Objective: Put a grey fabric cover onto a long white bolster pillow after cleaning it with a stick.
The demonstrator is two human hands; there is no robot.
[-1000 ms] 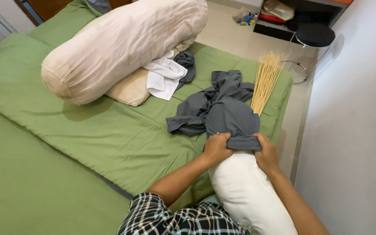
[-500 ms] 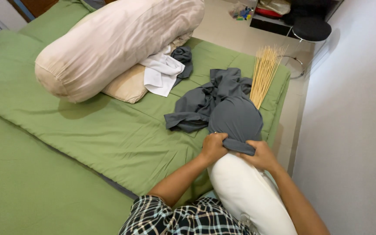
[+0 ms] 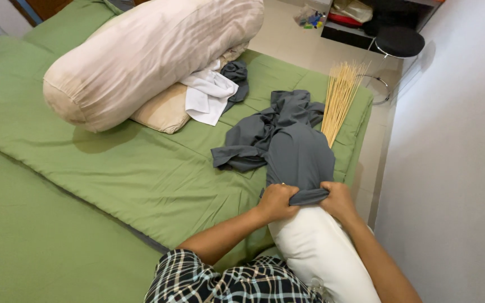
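Note:
A white bolster pillow (image 3: 315,252) lies on my lap, its far end inside a grey pillow cover (image 3: 296,148). My left hand (image 3: 277,202) grips the cover's bunched hem on the left side. My right hand (image 3: 337,199) grips the same hem on the right side. The rest of the grey cover trails away from me in a crumpled heap on the green bed sheet (image 3: 130,174).
A large cream bolster (image 3: 147,56) rests on a beige pillow (image 3: 164,109) at the back of the bed, beside a white cloth (image 3: 209,98) and a dark grey cloth (image 3: 236,73). A stick broom (image 3: 341,98) lies at the bed's right edge. A white wall (image 3: 456,157) rises on the right; a black stool (image 3: 399,42) stands beyond.
Both hands have kept their grip on the hem and the grey cover lies stretched further over the pillow's end. The view has shifted slightly.

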